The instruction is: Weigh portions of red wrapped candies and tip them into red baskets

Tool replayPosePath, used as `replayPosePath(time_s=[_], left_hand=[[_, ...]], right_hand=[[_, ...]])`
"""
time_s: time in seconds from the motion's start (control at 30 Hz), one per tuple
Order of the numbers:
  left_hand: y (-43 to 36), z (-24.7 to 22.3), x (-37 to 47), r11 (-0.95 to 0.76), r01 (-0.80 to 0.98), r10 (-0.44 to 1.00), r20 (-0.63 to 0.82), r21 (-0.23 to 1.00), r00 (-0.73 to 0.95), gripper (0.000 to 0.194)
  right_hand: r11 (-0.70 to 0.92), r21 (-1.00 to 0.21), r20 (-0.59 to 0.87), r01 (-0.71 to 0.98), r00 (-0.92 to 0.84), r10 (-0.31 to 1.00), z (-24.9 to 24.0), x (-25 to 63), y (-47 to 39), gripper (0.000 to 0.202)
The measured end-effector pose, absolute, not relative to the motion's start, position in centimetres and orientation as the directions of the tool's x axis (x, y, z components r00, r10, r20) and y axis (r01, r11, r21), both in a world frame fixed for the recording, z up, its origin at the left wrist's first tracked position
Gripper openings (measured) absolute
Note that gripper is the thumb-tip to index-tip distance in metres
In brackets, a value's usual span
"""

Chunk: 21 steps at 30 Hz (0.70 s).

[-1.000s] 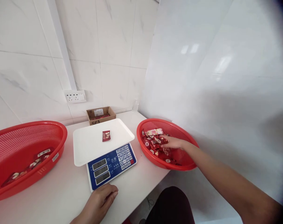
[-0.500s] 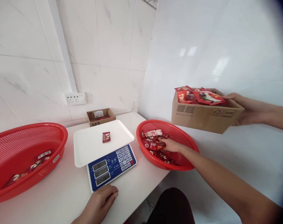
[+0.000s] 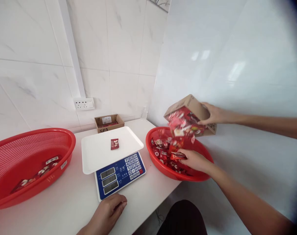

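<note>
My left hand (image 3: 110, 209) rests loosely curled on the white table, against the front edge of the blue weighing scale (image 3: 119, 178), with nothing seen in it. On the scale's white tray (image 3: 94, 160) lies one small dark red snack packet (image 3: 114, 144). My right hand (image 3: 193, 160) is over the right red basket (image 3: 160, 168), its fingers closed on a red snack packet (image 3: 176, 156). Above that basket, another person's hand (image 3: 213, 113) tips a cardboard box (image 3: 187, 101). Red packets, blurred by motion, tumble from it among the packets in the basket.
A larger red basket (image 3: 65, 143) with a few packets stands at the left. Behind the scale is a small open cardboard box (image 3: 109, 123) holding red packets. A wall socket (image 3: 84, 103) is on the tiled wall. The table's front edge runs below the right basket.
The other person's box has moved left over the right basket and tipped, spilling packets. My right hand has lifted slightly with a packet. My left hand stays by the scale.
</note>
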<state>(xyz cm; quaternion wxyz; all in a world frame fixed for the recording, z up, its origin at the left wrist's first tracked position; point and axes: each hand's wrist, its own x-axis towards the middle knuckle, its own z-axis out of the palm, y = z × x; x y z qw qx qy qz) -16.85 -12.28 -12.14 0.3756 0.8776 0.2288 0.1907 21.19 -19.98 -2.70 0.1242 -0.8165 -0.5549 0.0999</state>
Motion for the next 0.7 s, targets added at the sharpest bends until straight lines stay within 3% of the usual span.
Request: replayPosePath(time_s=[0.37,0.7], left_hand=[[-12.3,-11.9,-16.9,-0.594,0.284,0.557,0.131,0.753,0.820,0.023],[-12.4,-11.9,-16.9,-0.593,0.292,0.568,0.133,0.750,0.812,0.021]], right_hand=[[-0.277,-0.286,0.120,0.917,0.322,0.939,-2.6,21.5,-20.6,0.027],[-0.356,-0.373,0.098,0.857,0.418,0.903,-2.0,21.8,-19.9,0.024]])
